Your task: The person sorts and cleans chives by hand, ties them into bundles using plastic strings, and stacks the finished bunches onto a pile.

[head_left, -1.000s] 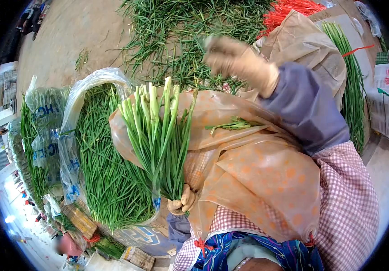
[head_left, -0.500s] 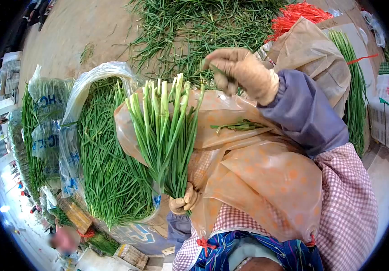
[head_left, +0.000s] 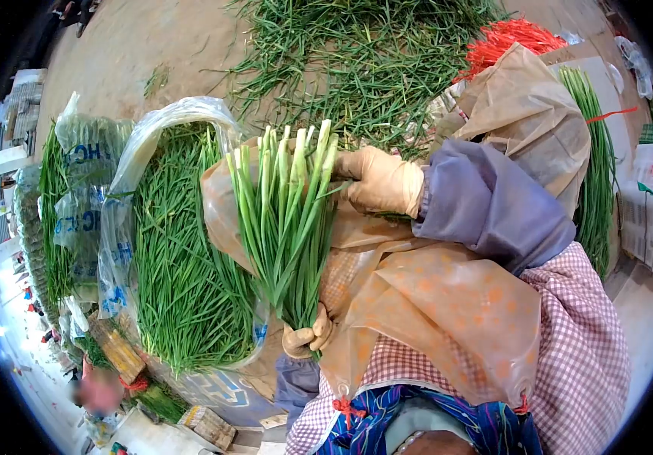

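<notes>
My gloved left hand point(head_left: 308, 334) is wrapped round the lower, green end of a bundle of green stalks point(head_left: 284, 205), whose pale cut ends point up. My gloved right hand point(head_left: 378, 182) is at the right side of the bundle near the pale ends, its fingertips against the stalks. What its fingers pinch, if anything, is partly hidden. Beneath both lies the translucent orange-spotted apron point(head_left: 432, 303) on my lap. Left of the bundle, a clear plastic bag point(head_left: 171, 114) lies open round a large heap of green leaves point(head_left: 190, 265).
Loose leaves point(head_left: 364, 61) are strewn on the floor ahead. Red ties point(head_left: 512, 42) lie at the upper right, near a brown plastic sheet point(head_left: 531, 106) and a tied green bundle point(head_left: 592, 174). A second bagged bundle point(head_left: 80, 197) stands at the left. A person point(head_left: 100, 390) is at the lower left.
My right hand has come down and left from above the floor leaves to the bundle's side. My left hand still grips the bundle. The camera view has shifted slightly.
</notes>
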A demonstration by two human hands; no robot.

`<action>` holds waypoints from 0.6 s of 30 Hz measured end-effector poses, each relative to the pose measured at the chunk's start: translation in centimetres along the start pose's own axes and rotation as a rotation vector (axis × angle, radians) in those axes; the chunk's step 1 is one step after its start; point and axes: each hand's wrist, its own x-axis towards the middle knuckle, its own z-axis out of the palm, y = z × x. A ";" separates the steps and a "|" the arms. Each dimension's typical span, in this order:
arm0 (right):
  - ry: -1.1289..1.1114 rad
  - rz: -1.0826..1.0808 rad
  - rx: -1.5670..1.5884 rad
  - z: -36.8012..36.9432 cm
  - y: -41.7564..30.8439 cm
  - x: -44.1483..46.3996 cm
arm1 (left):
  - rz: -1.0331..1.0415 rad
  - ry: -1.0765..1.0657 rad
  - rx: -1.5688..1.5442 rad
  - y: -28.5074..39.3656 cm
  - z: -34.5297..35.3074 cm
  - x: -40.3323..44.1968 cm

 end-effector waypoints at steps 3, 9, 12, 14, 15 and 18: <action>0.015 0.269 0.319 0.4 -0.6 0.1 | -0.023 0.064 0.044 0.6 1.1 0.0; 0.234 -0.382 0.089 1.7 1.7 1.2 | -0.054 0.223 0.208 1.4 2.9 -0.1; 0.004 0.174 0.803 0.4 -2.0 -0.2 | -0.073 0.222 0.262 1.6 2.8 -0.2; -0.028 0.132 0.704 0.5 -0.8 0.3 | -0.091 0.236 0.307 1.7 2.5 -0.2; -0.016 0.183 0.754 0.7 -0.7 0.4 | -0.101 0.239 0.317 1.8 2.3 -0.3; 0.073 0.156 0.710 -0.2 -0.3 0.7 | -0.120 0.256 0.342 1.8 2.3 -0.3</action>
